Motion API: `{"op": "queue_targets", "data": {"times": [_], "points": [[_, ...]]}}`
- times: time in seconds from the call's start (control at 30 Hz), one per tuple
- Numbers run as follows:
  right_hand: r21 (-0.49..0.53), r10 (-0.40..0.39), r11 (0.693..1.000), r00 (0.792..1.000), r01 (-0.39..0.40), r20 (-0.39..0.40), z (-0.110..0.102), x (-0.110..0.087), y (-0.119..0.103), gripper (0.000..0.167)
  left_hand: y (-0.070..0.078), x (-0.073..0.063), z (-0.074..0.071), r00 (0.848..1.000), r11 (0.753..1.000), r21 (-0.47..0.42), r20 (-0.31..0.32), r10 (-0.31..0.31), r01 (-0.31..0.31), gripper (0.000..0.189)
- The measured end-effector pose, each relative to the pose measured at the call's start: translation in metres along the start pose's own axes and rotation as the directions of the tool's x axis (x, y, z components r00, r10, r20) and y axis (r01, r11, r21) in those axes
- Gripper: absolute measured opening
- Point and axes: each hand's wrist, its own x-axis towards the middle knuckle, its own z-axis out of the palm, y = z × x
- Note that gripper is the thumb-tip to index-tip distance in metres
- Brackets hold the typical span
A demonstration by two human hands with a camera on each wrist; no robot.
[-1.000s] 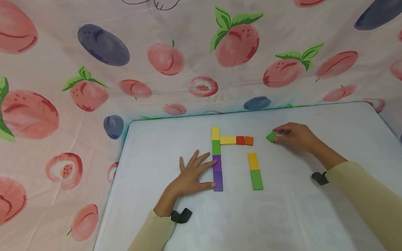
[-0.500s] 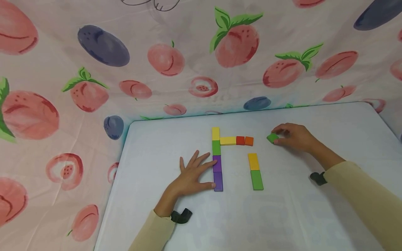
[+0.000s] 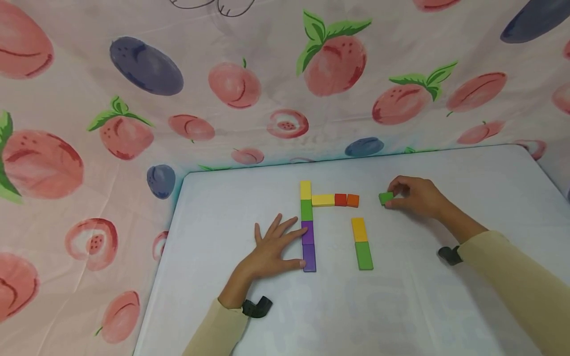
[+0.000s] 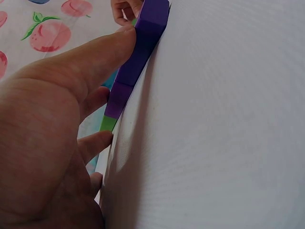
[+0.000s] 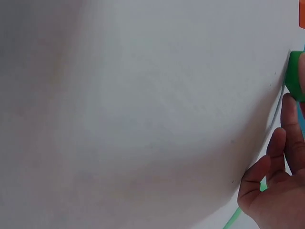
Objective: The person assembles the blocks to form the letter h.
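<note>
My right hand [image 3: 416,197] pinches a small green block [image 3: 385,199] between thumb and fingers, right of the row's orange end. In the right wrist view the green block [image 5: 294,74] shows at the right edge. With fingers spread, my left hand [image 3: 269,252] touches the left side of two purple blocks [image 3: 308,257] with its thumb and index fingertip. Those purple blocks continue a column with a green block [image 3: 306,210] and a yellow block [image 3: 305,190] above. From the column, a yellow block [image 3: 323,200], a red block [image 3: 340,200] and an orange block [image 3: 353,200] run rightward.
Apart from the column, an amber block [image 3: 359,229] and a longer green block [image 3: 364,255] lie end to end. All rest on a white table [image 3: 423,306]. A fruit-print cloth [image 3: 249,39] hangs behind and to the left.
My right hand has turned the small green block from a slanted position to nearly square with the row, shifting it slightly. The left hand stays in place on the purple blocks.
</note>
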Motion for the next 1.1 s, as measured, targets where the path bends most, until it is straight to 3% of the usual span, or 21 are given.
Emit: {"op": "queue_targets", "data": {"times": [0.47,0.7,1.1], "points": [[0.117,-0.006,0.993,0.997,0.014,-0.074,0.006,-0.005,-0.007,0.02,0.001,-0.001,-0.001,1.0,1.0,-0.008,0.003,-0.005,0.005,0.08],[0.23,0.068,0.971,0.998,-0.066,0.001,0.009,-0.007,-0.022,0.021,0.002,-0.002,-0.002,1.0,1.0,-0.008,0.004,0.004,-0.004,0.079],[0.284,0.084,0.953,0.992,-0.107,0.093,0.014,-0.01,-0.04,0.026,0.001,-0.001,-0.002,1.0,1.0,-0.003,0.009,0.003,-0.003,0.079]]}}
